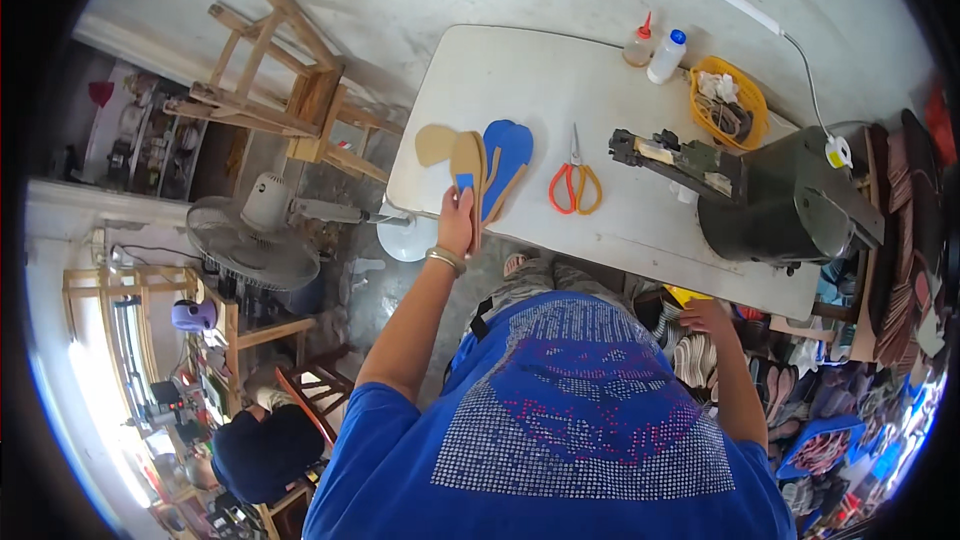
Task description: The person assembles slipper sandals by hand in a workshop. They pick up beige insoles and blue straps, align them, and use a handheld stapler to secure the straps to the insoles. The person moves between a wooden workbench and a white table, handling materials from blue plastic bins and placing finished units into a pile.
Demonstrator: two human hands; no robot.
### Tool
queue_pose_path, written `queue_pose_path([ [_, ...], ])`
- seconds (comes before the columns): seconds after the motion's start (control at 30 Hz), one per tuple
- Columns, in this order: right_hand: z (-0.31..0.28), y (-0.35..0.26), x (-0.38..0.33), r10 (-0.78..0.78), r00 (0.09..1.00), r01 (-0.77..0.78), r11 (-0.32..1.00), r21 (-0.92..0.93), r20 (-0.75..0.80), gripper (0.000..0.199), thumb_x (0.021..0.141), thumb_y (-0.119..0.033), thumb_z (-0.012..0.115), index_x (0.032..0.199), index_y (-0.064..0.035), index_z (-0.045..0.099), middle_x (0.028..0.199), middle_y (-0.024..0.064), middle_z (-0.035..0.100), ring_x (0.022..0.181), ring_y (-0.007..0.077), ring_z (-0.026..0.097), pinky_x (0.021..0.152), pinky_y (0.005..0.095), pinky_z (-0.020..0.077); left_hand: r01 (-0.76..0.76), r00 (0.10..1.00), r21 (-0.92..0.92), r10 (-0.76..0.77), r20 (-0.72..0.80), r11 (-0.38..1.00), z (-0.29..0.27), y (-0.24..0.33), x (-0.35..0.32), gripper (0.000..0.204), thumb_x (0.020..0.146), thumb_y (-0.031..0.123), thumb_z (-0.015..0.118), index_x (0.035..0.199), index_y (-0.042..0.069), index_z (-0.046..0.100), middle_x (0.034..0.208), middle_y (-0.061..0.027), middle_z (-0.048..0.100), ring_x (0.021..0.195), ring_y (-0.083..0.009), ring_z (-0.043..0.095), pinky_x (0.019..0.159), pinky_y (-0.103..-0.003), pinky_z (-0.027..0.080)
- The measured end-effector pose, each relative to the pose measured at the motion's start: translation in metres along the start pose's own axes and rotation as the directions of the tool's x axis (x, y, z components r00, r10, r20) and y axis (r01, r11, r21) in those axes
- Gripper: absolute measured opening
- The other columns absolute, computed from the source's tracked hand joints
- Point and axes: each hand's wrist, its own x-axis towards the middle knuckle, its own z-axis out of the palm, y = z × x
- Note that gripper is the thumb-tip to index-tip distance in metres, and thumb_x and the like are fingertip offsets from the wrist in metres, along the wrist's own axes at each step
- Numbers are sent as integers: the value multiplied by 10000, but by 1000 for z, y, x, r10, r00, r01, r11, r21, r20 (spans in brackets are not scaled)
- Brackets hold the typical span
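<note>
My left hand (456, 223) is closed around the near end of a tan shoe sole (467, 155) with a blue patch, held over the table's front left edge. Other sole pieces lie beside it: a rounded tan one (433, 145) to the left and blue ones (508, 143) with tan edges to the right. My right hand (708, 316) is below the table's front edge, by a stack of striped, light-coloured pieces (692, 358) and a yellow item (686, 295). Its fingers reach loosely forward, apart; nothing shows in them. Scissors (574, 180) with red and yellow handles lie on the table.
On the white table (540, 70) stand a dark green sewing machine (770, 205), a yellow basket (727, 100), a red-tipped bottle (638, 45) and a blue-capped bottle (667, 57). A fan (250, 240) and wooden stool (310, 105) are left; piled footwear (780, 385) is right. Another person (265, 450) is lower left.
</note>
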Motion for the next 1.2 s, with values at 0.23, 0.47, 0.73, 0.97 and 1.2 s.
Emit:
queue_pose_path([
  [0.23, 222, -132, -13, -160, 957, 260, 846, -466, 243, 351, 910, -292, 572, 1103, -2, 616, 961, 88, 672, 808, 150, 659, 725, 264, 524, 99, 995, -91, -96, 32, 991, -18, -45, 41, 347, 879, 225, 632, 1101, -25, 538, 986, -97, 631, 831, -159, 609, 755, -301, 499],
  [0.47, 373, -171, 111, -335, 932, 362, 875, -320, 140, 675, 844, -326, 655, 1334, 49, 380, 1113, 156, 598, 952, 202, 630, 748, 300, 517, 193, 975, -444, -122, 184, 875, -43, -31, 44, 338, 928, 101, 520, 1242, 23, 421, 1113, -168, 595, 942, -259, 634, 828, -393, 532],
  [0.73, 483, -188, 160, -705, 639, 60, 445, -893, -308, 1073, 649, -489, 790, 1422, -11, 219, 1299, 194, 447, 1180, 338, 460, 912, 507, 427, 328, 938, -674, -141, 318, 662, -129, -26, -30, 383, 900, 62, 521, 1262, 62, 394, 1119, -156, 579, 961, -249, 609, 807, -383, 544],
  [0.97, 515, -216, 164, -607, 693, -147, 408, -901, -388, 1118, 640, -362, 822, 1465, -95, 116, 1325, 171, 417, 1233, 325, 419, 924, 511, 437, 316, 947, -625, -196, 255, 714, -197, -42, -36, 301, 868, 133, 621, 1119, 47, 479, 969, -76, 601, 842, -174, 605, 754, -336, 544],
  [1.2, 489, -198, 167, -692, 605, 4, 497, -868, -394, 992, 653, -183, 748, 1442, -46, 162, 1305, 235, 422, 1110, 381, 522, 926, 430, 457, 179, 980, -517, -103, 173, 837, -229, -41, -19, 357, 867, 212, 669, 1120, 56, 472, 965, -61, 594, 826, -150, 591, 710, -305, 521],
])
